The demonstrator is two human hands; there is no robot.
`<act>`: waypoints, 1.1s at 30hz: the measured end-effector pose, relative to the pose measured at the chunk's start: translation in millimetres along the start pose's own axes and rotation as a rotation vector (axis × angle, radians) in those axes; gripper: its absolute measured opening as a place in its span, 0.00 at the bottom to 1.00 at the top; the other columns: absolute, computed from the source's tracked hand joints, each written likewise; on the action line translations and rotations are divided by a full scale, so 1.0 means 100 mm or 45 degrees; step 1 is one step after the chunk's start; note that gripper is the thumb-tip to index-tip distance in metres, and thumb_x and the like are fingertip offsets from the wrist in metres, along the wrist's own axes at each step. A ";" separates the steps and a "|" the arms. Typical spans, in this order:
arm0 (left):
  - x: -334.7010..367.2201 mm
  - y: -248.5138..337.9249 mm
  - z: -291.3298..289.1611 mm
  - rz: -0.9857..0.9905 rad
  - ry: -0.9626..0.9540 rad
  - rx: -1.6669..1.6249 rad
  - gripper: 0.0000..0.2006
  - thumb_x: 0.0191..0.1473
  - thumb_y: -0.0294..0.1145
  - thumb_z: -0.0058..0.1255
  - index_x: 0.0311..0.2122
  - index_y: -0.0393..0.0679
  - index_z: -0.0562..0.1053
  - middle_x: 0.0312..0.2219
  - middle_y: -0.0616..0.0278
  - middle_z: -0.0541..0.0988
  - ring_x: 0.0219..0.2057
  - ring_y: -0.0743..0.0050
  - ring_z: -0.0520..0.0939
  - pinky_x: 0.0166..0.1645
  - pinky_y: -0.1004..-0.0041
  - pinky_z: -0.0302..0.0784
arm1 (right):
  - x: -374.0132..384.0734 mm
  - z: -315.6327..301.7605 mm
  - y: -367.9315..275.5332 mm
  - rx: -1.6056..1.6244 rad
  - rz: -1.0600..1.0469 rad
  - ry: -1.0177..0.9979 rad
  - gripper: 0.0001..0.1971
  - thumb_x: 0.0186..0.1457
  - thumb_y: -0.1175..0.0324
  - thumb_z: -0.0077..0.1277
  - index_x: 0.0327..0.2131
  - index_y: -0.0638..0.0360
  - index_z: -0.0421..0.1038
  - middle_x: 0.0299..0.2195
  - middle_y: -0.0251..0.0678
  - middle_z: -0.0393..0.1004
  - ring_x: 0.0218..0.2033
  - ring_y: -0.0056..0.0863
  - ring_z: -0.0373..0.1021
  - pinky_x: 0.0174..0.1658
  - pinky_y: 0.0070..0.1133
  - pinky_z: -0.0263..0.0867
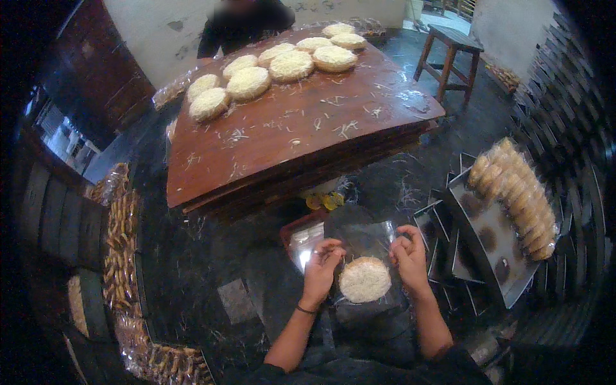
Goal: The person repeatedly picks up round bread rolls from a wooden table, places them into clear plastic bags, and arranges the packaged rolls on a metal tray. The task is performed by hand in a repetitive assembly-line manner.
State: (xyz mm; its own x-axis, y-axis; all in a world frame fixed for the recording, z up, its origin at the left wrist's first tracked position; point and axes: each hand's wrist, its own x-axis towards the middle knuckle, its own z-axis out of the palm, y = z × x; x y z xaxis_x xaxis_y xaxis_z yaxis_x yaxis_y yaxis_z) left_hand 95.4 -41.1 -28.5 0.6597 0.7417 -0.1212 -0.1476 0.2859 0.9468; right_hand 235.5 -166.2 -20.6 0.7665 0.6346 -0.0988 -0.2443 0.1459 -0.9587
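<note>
A round, flat cake with pale shreds on top lies low in front of me, between my two hands. Under and around it is a clear plastic sheet or bag; which of the two I cannot tell. On the cake's left, my left hand is closed, thumb against fingers, at the plastic's edge. My right hand pinches the plastic's far right corner, its fingers curled. Beyond the hands, several similar shred-topped cakes stand on a red-brown table strewn with loose shreds.
At right, a metal tray bears wrapped round breads, beside more stacked trays. Wrapped baked goods line the left. A red box sits just beyond my left hand. A wooden stool and another person are farther off.
</note>
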 end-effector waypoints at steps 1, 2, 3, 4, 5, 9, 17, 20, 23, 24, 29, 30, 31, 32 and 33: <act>0.02 0.01 0.03 0.012 -0.032 0.102 0.09 0.52 0.23 0.48 0.40 0.39 0.68 0.31 0.62 0.74 0.31 0.80 0.73 0.38 0.81 0.69 | 0.01 -0.07 0.02 -0.106 0.018 -0.055 0.07 0.51 0.77 0.44 0.36 0.61 0.65 0.22 0.27 0.67 0.22 0.12 0.62 0.26 0.11 0.59; 0.05 -0.02 0.04 -0.032 -0.072 0.109 0.10 0.51 0.24 0.48 0.41 0.39 0.68 0.33 0.63 0.74 0.31 0.79 0.73 0.40 0.81 0.69 | 0.02 -0.16 0.06 -0.214 0.037 -0.109 0.08 0.50 0.78 0.45 0.36 0.61 0.65 0.21 0.27 0.67 0.22 0.12 0.62 0.26 0.11 0.58; 0.06 -0.04 0.06 -0.080 -0.044 0.079 0.11 0.51 0.24 0.49 0.41 0.39 0.68 0.34 0.63 0.74 0.32 0.79 0.73 0.41 0.81 0.69 | 0.03 -0.19 0.05 -0.318 0.056 -0.172 0.09 0.50 0.79 0.45 0.37 0.62 0.66 0.21 0.27 0.67 0.22 0.12 0.62 0.26 0.10 0.58; 0.06 -0.06 0.08 -0.128 -0.016 0.048 0.11 0.51 0.24 0.49 0.42 0.39 0.69 0.36 0.63 0.73 0.34 0.79 0.73 0.42 0.81 0.68 | 0.00 -0.16 0.04 -0.377 0.019 -0.099 0.06 0.49 0.76 0.50 0.32 0.64 0.69 0.21 0.26 0.69 0.22 0.10 0.62 0.27 0.10 0.58; 0.05 -0.08 0.10 -0.175 0.014 0.017 0.11 0.51 0.25 0.49 0.42 0.39 0.69 0.37 0.63 0.72 0.35 0.78 0.73 0.43 0.81 0.68 | -0.01 -0.14 0.03 -0.247 0.045 -0.062 0.05 0.49 0.75 0.50 0.31 0.64 0.70 0.22 0.26 0.69 0.23 0.11 0.62 0.28 0.11 0.58; 0.01 -0.12 0.08 -0.135 -0.002 -0.130 0.08 0.50 0.25 0.50 0.38 0.37 0.72 0.41 0.64 0.69 0.39 0.80 0.71 0.43 0.81 0.68 | 0.01 -0.14 -0.06 -0.169 0.127 -0.113 0.07 0.49 0.71 0.53 0.31 0.65 0.73 0.22 0.26 0.68 0.25 0.13 0.62 0.30 0.13 0.58; -0.10 0.26 0.18 -0.093 0.138 0.202 0.04 0.47 0.26 0.54 0.25 0.37 0.76 0.40 0.63 0.71 0.38 0.76 0.71 0.44 0.76 0.65 | -0.09 -0.30 -0.22 -0.746 -0.290 -0.138 0.08 0.49 0.64 0.53 0.29 0.57 0.76 0.27 0.29 0.60 0.31 0.22 0.59 0.35 0.18 0.57; -0.18 -0.35 -0.05 0.103 0.342 0.394 0.09 0.49 0.27 0.53 0.20 0.38 0.70 0.29 0.67 0.72 0.28 0.80 0.71 0.37 0.79 0.67 | -0.20 -0.22 0.30 -0.969 -0.474 0.087 0.05 0.47 0.68 0.53 0.25 0.57 0.76 0.27 0.33 0.61 0.34 0.29 0.58 0.37 0.24 0.56; -0.22 -0.32 0.15 -0.072 0.490 0.200 0.09 0.52 0.30 0.50 0.22 0.43 0.68 0.22 0.72 0.69 0.24 0.84 0.69 0.31 0.80 0.66 | -0.30 -0.07 0.26 -1.162 -0.614 0.296 0.07 0.48 0.71 0.49 0.21 0.62 0.72 0.28 0.36 0.62 0.34 0.33 0.57 0.38 0.26 0.55; -0.18 -0.28 0.19 -0.106 0.535 0.077 0.09 0.53 0.32 0.49 0.23 0.44 0.68 0.20 0.73 0.67 0.23 0.85 0.68 0.29 0.80 0.65 | -0.24 -0.03 0.21 -1.205 -0.683 0.339 0.08 0.49 0.72 0.48 0.20 0.64 0.71 0.29 0.37 0.62 0.34 0.34 0.57 0.38 0.26 0.55; -0.30 -0.51 0.07 -0.231 0.544 -0.269 0.08 0.54 0.35 0.48 0.28 0.43 0.67 0.25 0.73 0.68 0.27 0.87 0.66 0.31 0.81 0.62 | -0.36 -0.10 0.45 -0.960 -0.330 0.123 0.05 0.51 0.72 0.45 0.27 0.65 0.68 0.28 0.38 0.63 0.32 0.31 0.59 0.38 0.26 0.56; -0.26 -0.53 0.01 -0.230 0.501 -0.228 0.08 0.55 0.35 0.47 0.30 0.43 0.68 0.27 0.72 0.69 0.28 0.86 0.67 0.32 0.81 0.63 | -0.31 -0.12 0.46 -0.817 -0.214 0.129 0.05 0.52 0.72 0.45 0.29 0.65 0.68 0.28 0.37 0.63 0.31 0.30 0.59 0.39 0.26 0.57; -0.21 -0.52 -0.01 -0.223 0.447 -0.188 0.08 0.55 0.35 0.46 0.31 0.42 0.68 0.28 0.71 0.69 0.29 0.86 0.67 0.33 0.81 0.63 | -0.26 -0.17 0.46 -0.672 -0.108 0.141 0.06 0.52 0.72 0.45 0.32 0.65 0.68 0.28 0.37 0.63 0.31 0.28 0.60 0.39 0.26 0.57; -0.21 -0.51 -0.02 -0.223 0.380 -0.172 0.08 0.56 0.35 0.44 0.34 0.41 0.68 0.31 0.69 0.70 0.31 0.85 0.68 0.34 0.81 0.64 | -0.27 -0.27 0.49 -0.512 0.118 0.077 0.13 0.53 0.66 0.46 0.39 0.63 0.67 0.34 0.35 0.67 0.36 0.26 0.63 0.44 0.25 0.57; -0.21 -0.46 0.00 -0.224 0.305 -0.163 0.09 0.57 0.35 0.42 0.36 0.41 0.68 0.33 0.67 0.70 0.32 0.83 0.69 0.36 0.81 0.65 | -0.27 -0.29 0.44 -0.208 0.209 -0.004 0.15 0.53 0.63 0.47 0.40 0.62 0.67 0.38 0.35 0.67 0.39 0.26 0.63 0.46 0.24 0.56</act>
State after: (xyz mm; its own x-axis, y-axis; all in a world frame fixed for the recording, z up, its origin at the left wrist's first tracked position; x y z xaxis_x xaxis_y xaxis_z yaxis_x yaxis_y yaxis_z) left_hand 87.8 -70.0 -69.6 0.4932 0.7915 -0.3610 -0.1481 0.4854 0.8617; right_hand 221.6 -199.3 -67.6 0.7225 0.6420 -0.2566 -0.2660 -0.0845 -0.9603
